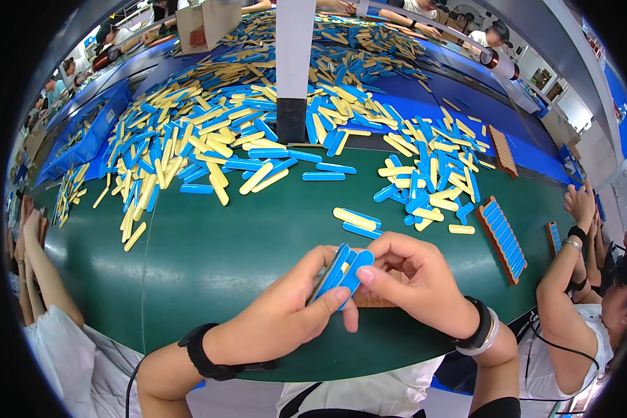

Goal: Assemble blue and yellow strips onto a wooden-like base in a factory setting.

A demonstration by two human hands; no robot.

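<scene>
Above the near edge of the green table, my left hand is closed around a small bundle of flat blue strips with rounded ends. My right hand pinches the upper end of one blue strip between thumb and fingers, next to the bundle. Partly hidden under my hands lies a brown ribbed tray. Just beyond my fingers rest a few loose strips, a yellow one among blue ones.
A large heap of blue and yellow strips spreads across the far side. To the right lie a brown tray filled with blue strips and another brown tray. A blue bin stands far left. Co-workers' arms flank both sides.
</scene>
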